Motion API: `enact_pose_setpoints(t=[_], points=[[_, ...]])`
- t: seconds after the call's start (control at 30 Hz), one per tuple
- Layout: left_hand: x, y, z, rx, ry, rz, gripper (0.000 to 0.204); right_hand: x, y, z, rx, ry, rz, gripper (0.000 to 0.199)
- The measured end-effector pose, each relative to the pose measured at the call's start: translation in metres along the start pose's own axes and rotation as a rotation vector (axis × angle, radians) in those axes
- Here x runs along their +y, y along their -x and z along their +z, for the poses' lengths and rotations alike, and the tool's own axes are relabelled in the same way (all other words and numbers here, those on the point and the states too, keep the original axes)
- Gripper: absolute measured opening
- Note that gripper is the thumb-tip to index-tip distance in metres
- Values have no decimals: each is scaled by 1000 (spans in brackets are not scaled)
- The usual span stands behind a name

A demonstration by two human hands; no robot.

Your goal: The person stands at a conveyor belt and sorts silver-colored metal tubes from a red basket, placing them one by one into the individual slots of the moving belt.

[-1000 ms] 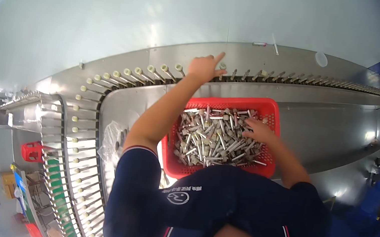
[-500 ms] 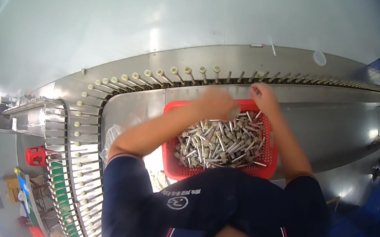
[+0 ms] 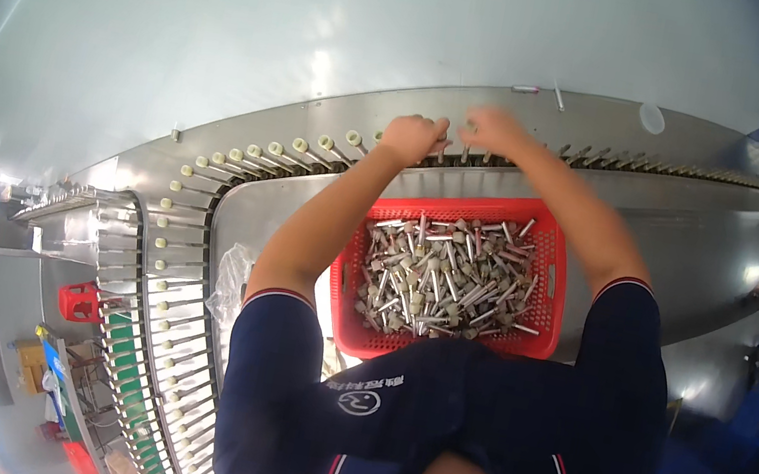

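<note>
Both hands have left the red basket since the earlier frames and now meet up at the curved conveyor rail, side by side and almost touching. Left hand is curled into a loose fist, its fingers closed near one of the upright pins on the rail; whether it pinches a part is hidden by the knuckles. Right hand is blurred, its fingers bunched downward over the rail just beside the left, and I cannot tell whether it grips anything.

Along the rail to the left, a row of pins with pale round caps runs on and bends down the left side of the view. Pins to the right of the hands look bare and dark. Below the forearms the basket sits on the steel worktop, close to the person's body, heaped with small metal parts with shafts and blocky heads, lying criss-cross.

Judging from this, the chief risk is a part seated crooked or missing its pin, because both hands crowd the same short stretch of rail. A forearm passing low over the basket could also catch a jutting shaft and flick parts onto the worktop.
</note>
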State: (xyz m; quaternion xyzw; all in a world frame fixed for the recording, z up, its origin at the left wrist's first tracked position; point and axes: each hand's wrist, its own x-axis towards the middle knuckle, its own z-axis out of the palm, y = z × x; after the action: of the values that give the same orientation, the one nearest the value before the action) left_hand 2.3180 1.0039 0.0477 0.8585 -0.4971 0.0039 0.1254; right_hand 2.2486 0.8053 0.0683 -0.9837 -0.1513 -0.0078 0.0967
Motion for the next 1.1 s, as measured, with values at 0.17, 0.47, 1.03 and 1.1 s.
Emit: enact_pose_setpoints(t=[0.17,0.47,1.03,1.1], points=[[47,5,-107,256,348,-189,28,8,39,-126,-15,-805,399,29],[86,165,16,-77,154,28,67,-28,154,38,-519,-728,-10,34],[24,8,-120,-61,238,-100,29,-31,24,-120,300,-382,348,27],[36,39,-142,-51,354,62,31,-64,53,-156,86,-437,305,25]])
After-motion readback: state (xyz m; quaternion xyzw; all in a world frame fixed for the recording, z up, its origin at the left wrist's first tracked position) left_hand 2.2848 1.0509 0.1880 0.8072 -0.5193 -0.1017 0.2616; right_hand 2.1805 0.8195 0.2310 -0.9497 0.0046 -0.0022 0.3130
